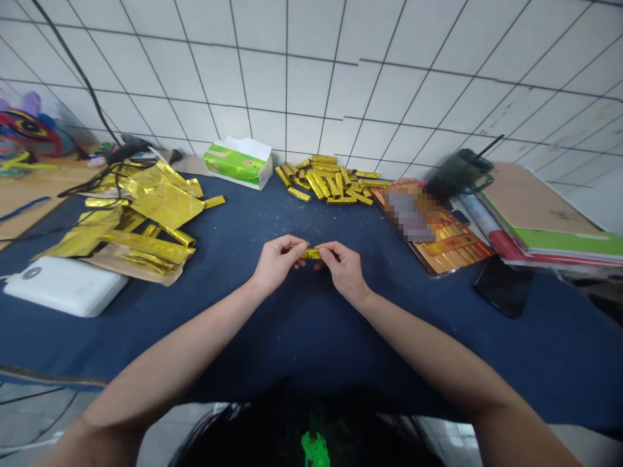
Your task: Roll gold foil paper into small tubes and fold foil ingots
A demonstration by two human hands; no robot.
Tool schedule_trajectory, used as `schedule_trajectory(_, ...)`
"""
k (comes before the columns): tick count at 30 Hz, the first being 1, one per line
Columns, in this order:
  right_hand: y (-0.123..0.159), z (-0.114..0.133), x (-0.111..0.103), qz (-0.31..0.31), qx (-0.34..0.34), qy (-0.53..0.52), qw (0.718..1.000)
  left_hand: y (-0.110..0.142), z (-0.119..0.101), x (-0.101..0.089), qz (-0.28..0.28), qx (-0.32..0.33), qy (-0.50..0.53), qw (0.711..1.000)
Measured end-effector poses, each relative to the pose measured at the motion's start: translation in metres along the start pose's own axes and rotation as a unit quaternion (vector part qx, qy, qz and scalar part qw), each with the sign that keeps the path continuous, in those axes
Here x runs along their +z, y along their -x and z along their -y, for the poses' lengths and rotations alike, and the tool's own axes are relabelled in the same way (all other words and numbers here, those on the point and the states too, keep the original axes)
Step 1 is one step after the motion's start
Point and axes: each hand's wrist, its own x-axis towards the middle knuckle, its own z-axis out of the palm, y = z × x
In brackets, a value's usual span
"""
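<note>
A small gold foil paper roll (312,253) is held level between both hands, above the middle of the dark blue cloth. My left hand (279,261) pinches its left end between thumb and fingers. At the right end, my right hand (343,267) has the same kind of pinch, so both tips of the roll are hidden. Beyond the hands, against the wall, lies a pile of similar gold pieces (333,181). Loose gold foil sheets (168,207) are heaped on the left, some on brown paper.
A green tissue pack (236,165) stands by the wall. At left are a white power bank (65,285) and black cables (104,172). On the right lie a shiny orange-gold packet (452,250), a dark mug (460,172), stacked folders (545,207) and a black phone (503,285).
</note>
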Motion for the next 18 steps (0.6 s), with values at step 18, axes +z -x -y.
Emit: schedule_trajectory(18, -0.0022, -0.0014, 0.0014, -0.034, 0.007, -0.024, 0.999, 0.0001, -0.0015, 0.0006, -0.025, 0.024, 0.024, 0.999)
